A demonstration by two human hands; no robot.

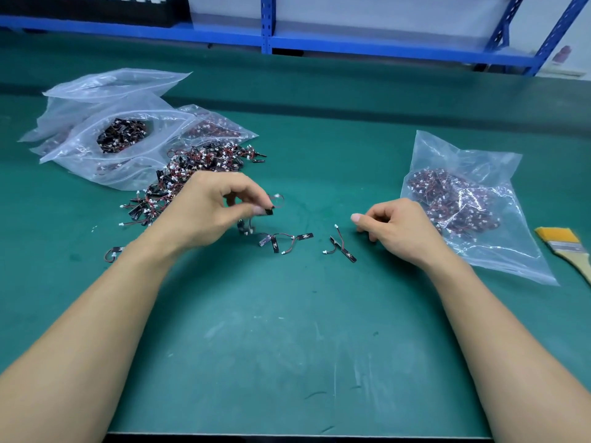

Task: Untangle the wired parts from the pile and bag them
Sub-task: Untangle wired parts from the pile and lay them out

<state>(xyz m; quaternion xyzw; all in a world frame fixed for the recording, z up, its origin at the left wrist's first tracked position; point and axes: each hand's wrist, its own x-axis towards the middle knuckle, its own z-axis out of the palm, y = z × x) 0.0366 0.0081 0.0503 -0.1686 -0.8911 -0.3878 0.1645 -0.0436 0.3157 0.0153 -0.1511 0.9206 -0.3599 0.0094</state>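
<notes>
A tangled pile of small black wired parts (198, 167) with red wires and white plugs lies left of centre on the green mat. My left hand (211, 209) hovers just in front of the pile, thumb and forefinger pinched on one wired part (271, 208) whose wire loops up to the right. Loose wired parts (281, 241) lie below that hand, and two more (342, 247) lie beside my right hand (399, 228), which rests curled on the mat with nothing visible in it. A clear bag (463, 199) holding wired parts sits right of that hand.
Several clear zip bags (105, 129), some holding wired parts, lie at the back left. A paintbrush (566, 247) lies at the right edge. A blue shelf frame (267, 27) runs along the back. One stray wired part (113, 252) sits by my left wrist.
</notes>
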